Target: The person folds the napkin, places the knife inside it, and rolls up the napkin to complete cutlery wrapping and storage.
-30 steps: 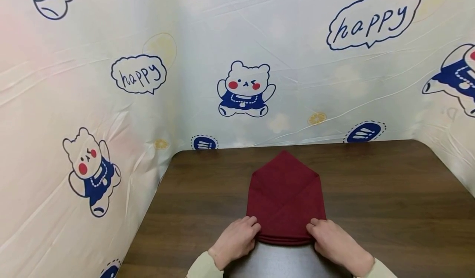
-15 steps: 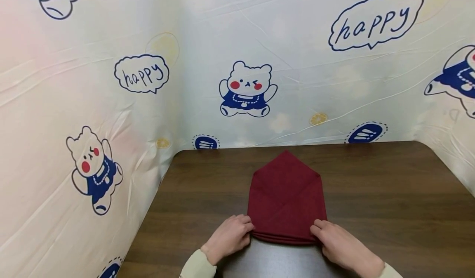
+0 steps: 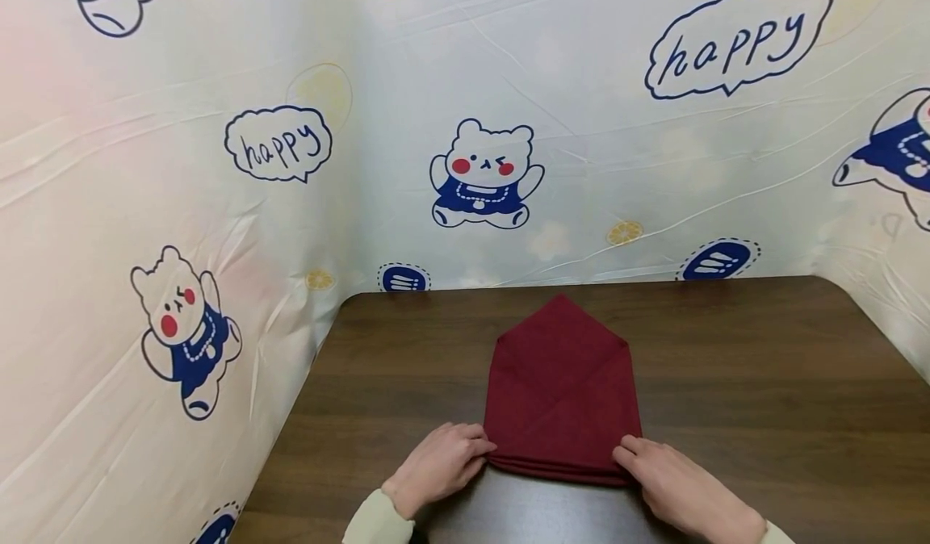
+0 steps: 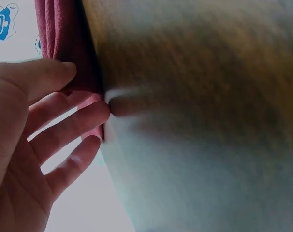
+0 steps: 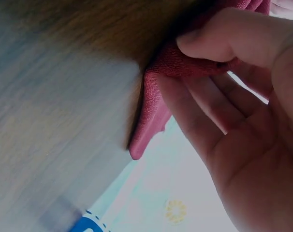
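A dark red cloth (image 3: 563, 391), folded in layers, lies on the wooden table with its pointed end toward the back wall. Its near edge shows several stacked folds. At the near left corner, my left hand (image 3: 445, 462) pinches the cloth; the left wrist view shows the thumb on the folded edge (image 4: 64, 29) and the fingers on the other side. My right hand (image 3: 672, 479) pinches the near right corner. In the right wrist view, its thumb lies over the cloth (image 5: 173, 63) and the fingers reach behind it.
The dark brown wooden table (image 3: 763, 382) has rounded back corners. White sheeting (image 3: 378, 124) printed with bears and "happy" bubbles rises along the back and both sides. Light sleeves (image 3: 378, 520) cover the forearms.
My hands have moved apart, the left one to the left and the right one to the right. The cloth's near edge is spread wider and straighter between them.
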The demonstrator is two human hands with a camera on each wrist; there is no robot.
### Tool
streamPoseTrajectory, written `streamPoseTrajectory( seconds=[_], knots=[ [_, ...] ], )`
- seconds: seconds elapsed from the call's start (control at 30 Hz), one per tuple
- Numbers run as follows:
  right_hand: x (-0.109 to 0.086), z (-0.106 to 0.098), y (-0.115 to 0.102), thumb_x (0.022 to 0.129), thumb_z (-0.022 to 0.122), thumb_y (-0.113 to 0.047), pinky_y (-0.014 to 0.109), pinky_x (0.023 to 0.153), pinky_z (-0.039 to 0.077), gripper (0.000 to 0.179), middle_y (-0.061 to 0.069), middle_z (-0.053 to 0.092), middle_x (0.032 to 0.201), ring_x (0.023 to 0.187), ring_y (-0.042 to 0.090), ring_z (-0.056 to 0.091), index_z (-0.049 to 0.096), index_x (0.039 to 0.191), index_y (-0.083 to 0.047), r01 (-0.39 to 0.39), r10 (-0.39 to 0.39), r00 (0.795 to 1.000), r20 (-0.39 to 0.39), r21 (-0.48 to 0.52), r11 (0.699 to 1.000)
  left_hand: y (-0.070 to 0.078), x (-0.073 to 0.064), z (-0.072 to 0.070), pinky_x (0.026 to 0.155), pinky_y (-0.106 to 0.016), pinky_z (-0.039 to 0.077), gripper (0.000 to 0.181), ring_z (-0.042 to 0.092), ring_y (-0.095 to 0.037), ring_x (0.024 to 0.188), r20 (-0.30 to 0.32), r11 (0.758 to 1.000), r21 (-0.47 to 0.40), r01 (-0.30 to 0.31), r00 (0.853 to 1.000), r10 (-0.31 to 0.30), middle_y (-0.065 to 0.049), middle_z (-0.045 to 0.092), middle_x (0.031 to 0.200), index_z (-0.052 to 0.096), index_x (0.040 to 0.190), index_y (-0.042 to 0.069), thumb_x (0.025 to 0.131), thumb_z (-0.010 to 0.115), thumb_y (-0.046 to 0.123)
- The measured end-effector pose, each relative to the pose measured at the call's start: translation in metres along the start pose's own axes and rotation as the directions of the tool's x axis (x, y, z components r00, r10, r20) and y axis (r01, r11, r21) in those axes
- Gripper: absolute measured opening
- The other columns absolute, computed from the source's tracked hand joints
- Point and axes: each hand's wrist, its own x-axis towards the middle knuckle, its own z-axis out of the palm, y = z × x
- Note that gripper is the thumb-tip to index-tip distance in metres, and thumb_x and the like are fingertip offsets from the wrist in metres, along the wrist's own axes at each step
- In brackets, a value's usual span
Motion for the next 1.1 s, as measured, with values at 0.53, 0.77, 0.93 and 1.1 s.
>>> streamPoseTrajectory(
  seconds=[0.53, 0.77, 0.93, 1.1],
  knots=[
    [-0.003, 0.0, 0.007, 0.064, 0.065, 0.009, 0.014, 0.052, 0.032, 0.033, -0.015, 0.038, 0.071, 0.059, -0.002, 0.033, 0.051, 0.073, -0.02, 0.042, -0.04, 0.999, -0.032, 0.047, 0.998, 0.0, 0.004, -0.002, 0.068, -0.024, 0.049, 0.01, 0.063, -0.001, 0.079, 0.047, 0.999, -0.027, 0.041, 0.998, -0.04, 0.014, 0.066, 0.089, 0.071, 0.098, 0.023, 0.094, 0.062, 0.025],
    [-0.005, 0.0, 0.011, 0.068, 0.066, 0.008, 0.014, 0.054, 0.035, 0.032, -0.016, 0.041, 0.071, 0.062, -0.004, 0.037, 0.052, 0.073, -0.02, 0.026, -0.023, 0.999, -0.031, 0.09, 0.996, -0.003, 0.006, -0.003, 0.068, -0.019, 0.048, 0.013, 0.058, 0.001, 0.075, 0.114, 0.979, -0.162, 0.126, 0.988, -0.108, 0.013, 0.062, 0.088, 0.071, 0.098, 0.021, 0.097, 0.058, 0.022],
    [-0.007, 0.001, 0.014, 0.069, 0.068, 0.008, 0.015, 0.056, 0.038, 0.033, -0.015, 0.046, 0.074, 0.065, -0.002, 0.043, 0.053, 0.076, -0.02, 0.032, -0.027, 0.999, -0.044, 0.112, 0.993, -0.002, 0.008, -0.005, 0.069, -0.02, 0.048, 0.014, 0.057, 0.001, 0.076, 0.157, 0.956, -0.22, 0.195, 0.974, -0.163, 0.013, 0.062, 0.088, 0.069, 0.098, 0.02, 0.098, 0.055, 0.021],
    [-0.009, 0.001, 0.018, 0.07, 0.071, 0.008, 0.014, 0.06, 0.04, 0.033, -0.014, 0.051, 0.08, 0.07, -0.002, 0.048, 0.059, 0.083, -0.019, 0.043, -0.033, 0.997, -0.065, 0.166, 0.985, -0.001, 0.01, -0.004, 0.075, -0.024, 0.051, 0.016, 0.062, -0.003, 0.084, 0.187, 0.93, -0.248, 0.269, 0.956, -0.227, 0.012, 0.066, 0.093, 0.069, 0.102, 0.019, 0.099, 0.054, 0.021]
  ],
)
